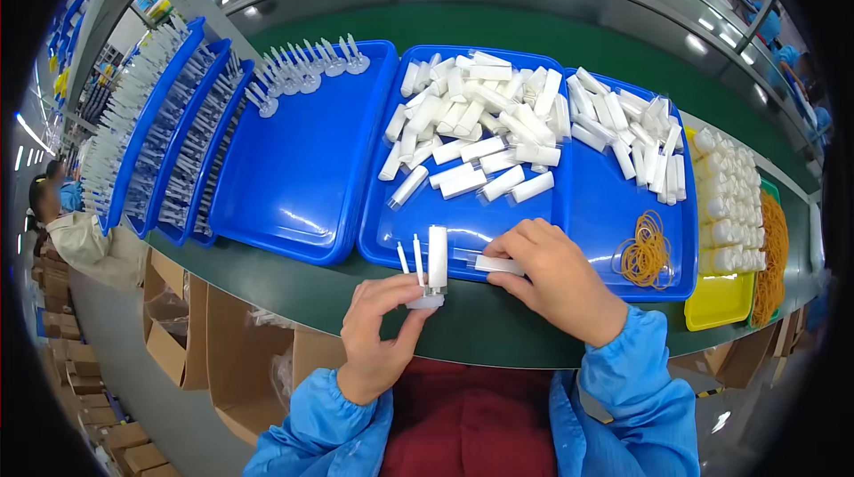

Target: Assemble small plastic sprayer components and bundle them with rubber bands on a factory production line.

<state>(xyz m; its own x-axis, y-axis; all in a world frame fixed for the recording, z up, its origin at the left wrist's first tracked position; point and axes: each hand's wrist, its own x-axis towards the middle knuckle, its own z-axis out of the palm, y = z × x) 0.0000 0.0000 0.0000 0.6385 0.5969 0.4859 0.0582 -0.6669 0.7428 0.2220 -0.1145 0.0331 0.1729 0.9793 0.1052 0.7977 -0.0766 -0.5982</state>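
A: Left hand (378, 326)?
B: Fingers closed round a small white pump piece (427, 301), its white cap (437, 256) upright, above the counter (498, 321) edge.
A: Right hand (556, 277)?
B: Pinched on a flat white tube (498, 264), just right of the left hand.
A: Surroundings?
B: Loose white tubes (480, 134) in the blue tray (405, 237) beyond both hands; rubber bands (645, 250) right of the right hand.

Upright white tube (437, 258); flat white cap (498, 264).

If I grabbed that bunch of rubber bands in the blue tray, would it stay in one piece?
Probably not. The rubber bands lie in a loose tangled heap, so some would likely dangle or drop. They look thin and floppy, and probably very light.
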